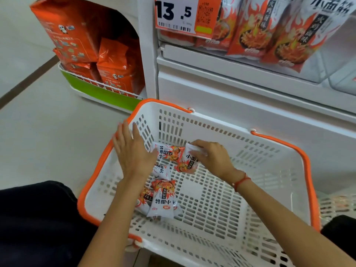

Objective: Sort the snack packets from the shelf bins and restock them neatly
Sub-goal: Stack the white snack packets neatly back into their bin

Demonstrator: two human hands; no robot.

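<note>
White plastic basket (269, 170), orange rim, centre frame, holds few snack packets (163, 199) at its left. Right hand (212, 157) pinches top edge of one packet (187, 160), likely lifting it for sorting. Left hand (133, 151), fingers straight, spread flat over neighbouring packets, seemingly steadying them. Stocked shelf bin (289, 41) upper right.

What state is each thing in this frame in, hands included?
White plastic basket with orange rim: on floor, mostly bare.
Small white-and-orange snack packets: loose at basket's left end, lying at mixed angles.
Left hand: fingers straight, over the packets by the basket's left wall.
Right hand: fingers pinching one white-and-orange packet.
Large hanging snack bags: stocked on shelf.
</note>
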